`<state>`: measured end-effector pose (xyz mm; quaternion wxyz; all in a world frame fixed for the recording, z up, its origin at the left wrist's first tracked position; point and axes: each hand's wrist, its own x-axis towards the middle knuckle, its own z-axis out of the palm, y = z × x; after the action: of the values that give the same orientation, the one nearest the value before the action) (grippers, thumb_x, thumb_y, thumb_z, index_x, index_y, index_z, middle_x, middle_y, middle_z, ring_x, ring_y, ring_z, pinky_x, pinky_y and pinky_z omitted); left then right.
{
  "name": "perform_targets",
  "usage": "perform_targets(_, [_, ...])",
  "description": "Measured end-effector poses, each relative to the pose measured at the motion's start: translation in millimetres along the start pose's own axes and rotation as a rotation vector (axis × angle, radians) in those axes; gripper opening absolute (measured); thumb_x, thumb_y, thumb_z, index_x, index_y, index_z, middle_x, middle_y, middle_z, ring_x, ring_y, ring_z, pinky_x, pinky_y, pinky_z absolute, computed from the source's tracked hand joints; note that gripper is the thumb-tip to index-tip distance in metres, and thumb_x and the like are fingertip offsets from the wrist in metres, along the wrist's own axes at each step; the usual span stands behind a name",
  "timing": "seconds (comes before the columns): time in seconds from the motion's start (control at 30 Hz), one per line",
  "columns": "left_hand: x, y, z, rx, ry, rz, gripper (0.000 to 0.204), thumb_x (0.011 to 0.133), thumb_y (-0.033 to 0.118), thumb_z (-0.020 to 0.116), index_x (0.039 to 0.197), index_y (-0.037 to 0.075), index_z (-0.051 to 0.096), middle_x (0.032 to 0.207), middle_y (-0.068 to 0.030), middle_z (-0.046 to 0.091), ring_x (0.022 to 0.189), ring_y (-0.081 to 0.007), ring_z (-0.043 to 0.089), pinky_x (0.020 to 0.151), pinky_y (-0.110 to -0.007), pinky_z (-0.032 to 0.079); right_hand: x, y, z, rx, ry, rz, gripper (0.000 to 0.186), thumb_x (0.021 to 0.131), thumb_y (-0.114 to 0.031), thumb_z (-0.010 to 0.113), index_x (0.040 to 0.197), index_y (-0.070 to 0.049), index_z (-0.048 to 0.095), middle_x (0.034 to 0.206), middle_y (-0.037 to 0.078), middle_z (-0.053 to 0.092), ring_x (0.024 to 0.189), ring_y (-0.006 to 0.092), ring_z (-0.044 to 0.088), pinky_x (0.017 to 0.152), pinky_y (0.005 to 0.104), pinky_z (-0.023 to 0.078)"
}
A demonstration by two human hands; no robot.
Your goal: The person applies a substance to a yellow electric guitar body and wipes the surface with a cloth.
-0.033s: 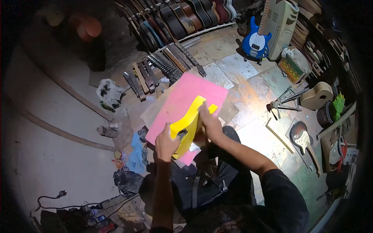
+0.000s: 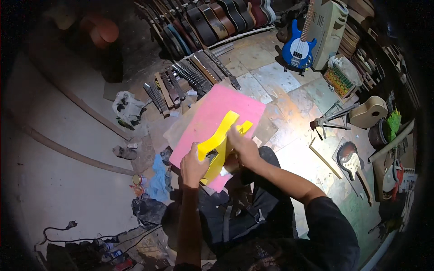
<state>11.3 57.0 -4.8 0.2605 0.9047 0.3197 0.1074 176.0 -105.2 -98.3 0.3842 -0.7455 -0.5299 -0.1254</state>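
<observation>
A yellow solid guitar body (image 2: 218, 136) with a curved edge and two horns is held tilted above my lap. My left hand (image 2: 193, 168) grips its near left edge, thumb on top, beside a dark cutout. Against the right side of the body, near the inner curve between the horns, is my right hand (image 2: 245, 150). Its fingers are curled and slightly blurred; whatever they hold, if anything, is hidden. Under the guitar body lies a flat pink sheet (image 2: 192, 122), which reaches past it on the far side.
Guitar necks and dark slotted pieces (image 2: 190, 74) lie beyond the sheet, before a rack of guitars (image 2: 221, 20). A blue bass (image 2: 298, 47) stands far right; a sunburst guitar (image 2: 350, 160) lies on the right floor. A blue cloth (image 2: 159, 180) is at left.
My right hand has shifted slightly left and toward me along the guitar body, uncovering more of the right horn. My left hand keeps its place.
</observation>
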Motion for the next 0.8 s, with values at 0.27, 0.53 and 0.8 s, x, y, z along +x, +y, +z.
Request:
perform_targets(0.27, [-16, 14, -4, 0.035, 0.022, -0.024, 0.044, 0.084, 0.019, 0.067, 0.126, 0.010, 0.058, 0.102, -0.0251, 0.073, 0.097, -0.0485, 0.068, 0.084, -0.058, 0.054, 28, -12, -37, -0.128, 0.045, 0.078, 0.068, 0.078, 0.003, 0.064, 0.145, -0.008, 0.057, 0.138, 0.013, 0.065, 0.084, 0.0331, 0.068, 0.071, 0.0426, 0.054])
perform_targets(0.53, [-29, 22, 8, 0.023, 0.020, 0.016, 0.042, 0.082, 0.015, 0.066, 0.123, 0.009, 0.059, 0.103, -0.0226, 0.072, 0.092, -0.0461, 0.070, 0.077, -0.058, 0.055, 30, -20, -38, -0.071, -0.056, 0.067, 0.053, 0.091, -0.001, 0.056, 0.142, -0.013, 0.062, 0.121, 0.018, 0.072, 0.084, 0.0367, 0.069, 0.075, 0.0447, 0.056])
perform_targets(0.8, [-36, 24, 9, -0.039, 0.030, 0.069, 0.037, 0.082, 0.014, 0.064, 0.117, 0.007, 0.056, 0.097, -0.0238, 0.072, 0.086, -0.0484, 0.069, 0.075, -0.059, 0.054, -4, -28, -21, 0.178, -0.397, 0.292, 0.063, 0.087, 0.011, 0.053, 0.148, -0.007, 0.054, 0.151, 0.021, 0.053, 0.138, 0.0349, 0.055, 0.114, 0.0362, 0.044])
